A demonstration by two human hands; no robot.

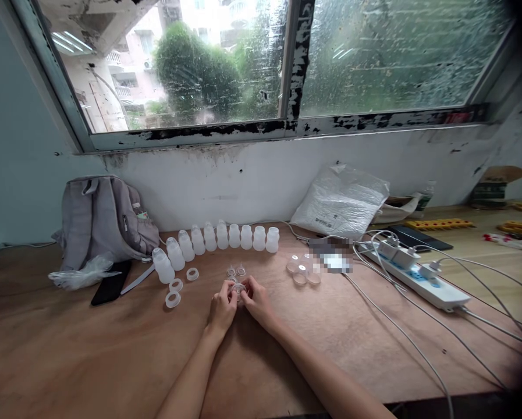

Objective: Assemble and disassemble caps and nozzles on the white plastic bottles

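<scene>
My left hand (pixel 222 308) and my right hand (pixel 257 302) meet over the table, both closed on a clear bottle ring (pixel 238 288). Fingertips cover much of it, so I cannot tell whether a teat sits inside. Just beyond the fingers stand small clear teats (pixel 241 270). To the left lie three loose translucent rings (pixel 172 299), apart from my hand. A curved row of several frosted baby bottles (pixel 210 237) stands behind; those on the left have pointed tops, while those on the right look open. Several clear round caps (pixel 299 278) rest right of my hands.
Cables (pixel 387 326) run across the right side from a white power strip (pixel 422 282). A grey backpack (pixel 101 215), a plastic bag (pixel 84 273) and a black phone (pixel 111 284) occupy the left. A silvery bubble-wrap bag (pixel 339 201) leans against the back wall.
</scene>
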